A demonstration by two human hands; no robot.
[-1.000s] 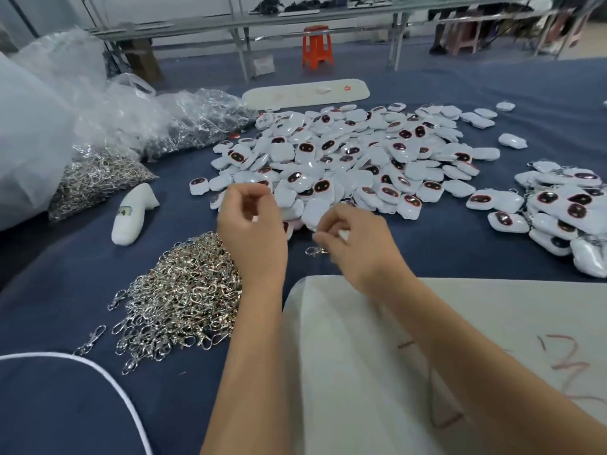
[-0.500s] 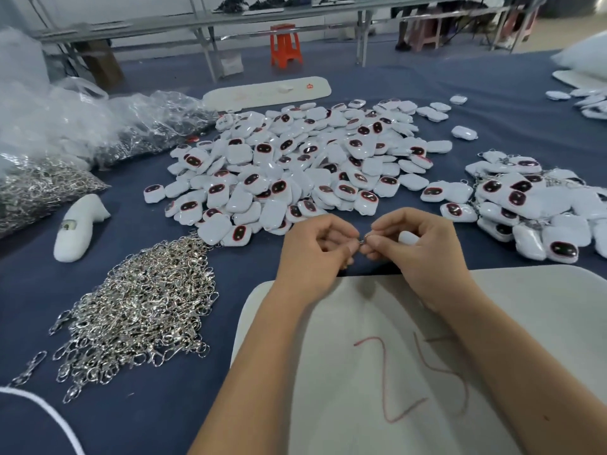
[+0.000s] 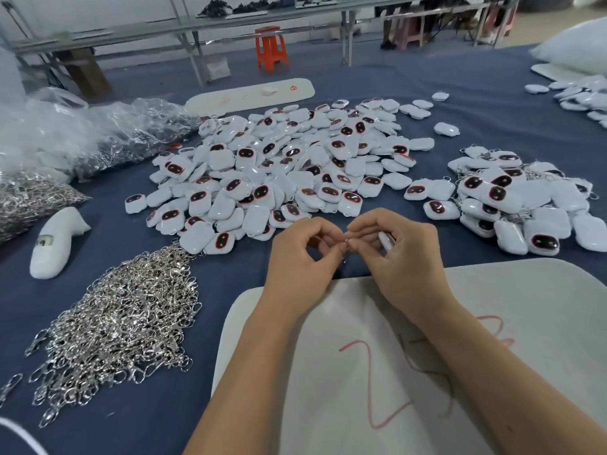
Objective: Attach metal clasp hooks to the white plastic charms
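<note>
My left hand and my right hand meet fingertip to fingertip above the blue cloth. Between them a small metal clasp hook is pinched by my left fingers. My right hand curls round a white plastic charm, of which only an edge shows. A big heap of white charms with dark red-rimmed faces lies just beyond the hands. A smaller heap of charms with hooks on them lies to the right. A pile of loose silver clasp hooks sits to the left.
A white board with red scribbles lies under my forearms. At the left are a white foam piece, clear bags of hooks and more loose hooks. A long white board lies behind the heap; more charms at far right.
A second ago my left hand was at the charm heap and my right hand held a hook apart from it. Both hands have since come together at the board's edge and stay joined.
</note>
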